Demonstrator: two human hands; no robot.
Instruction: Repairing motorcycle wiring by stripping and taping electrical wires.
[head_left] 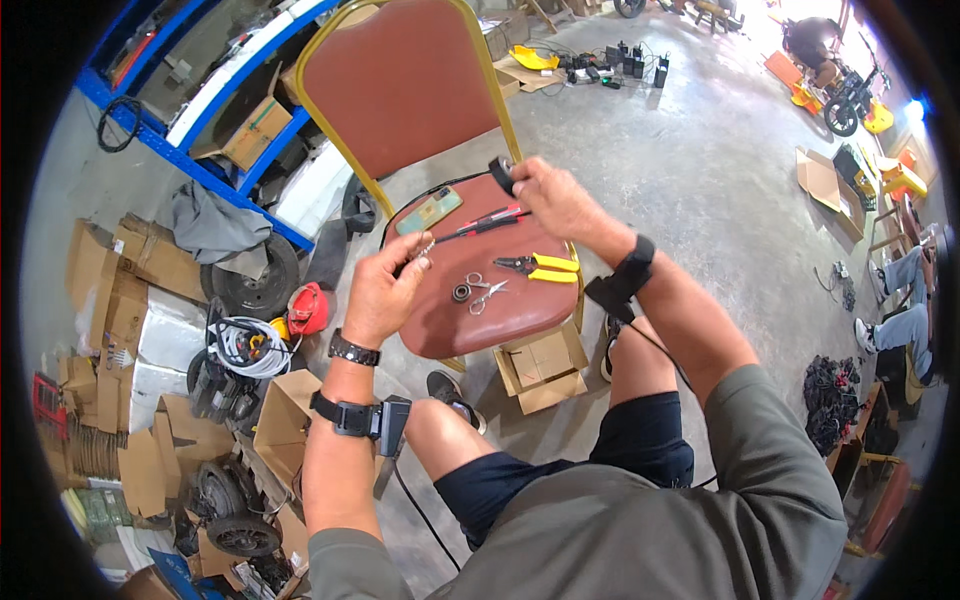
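Note:
My left hand [385,292] is closed, with thumb and fingers pinching a small silvery piece [426,247] at the end of a thin dark strand. My right hand [560,205] grips a roll of black tape [502,176] above the far right of the chair seat. Beneath my hands, the brown padded seat [430,335] carries a phone in a greenish case [430,211] and a slim red-and-black tool [495,220]. Yellow-handled wire strippers [540,267], small scissors [483,293] and a little dark roll [461,292] lie nearer to me.
An open cardboard box [541,368] stands under the chair's front. Left are blue shelving [180,155], a wheel [250,280], a red helmet [308,308], coiled white hose [250,345] and cartons. A dark cable heap [832,405] lies right; another person's legs [900,310] show at the edge.

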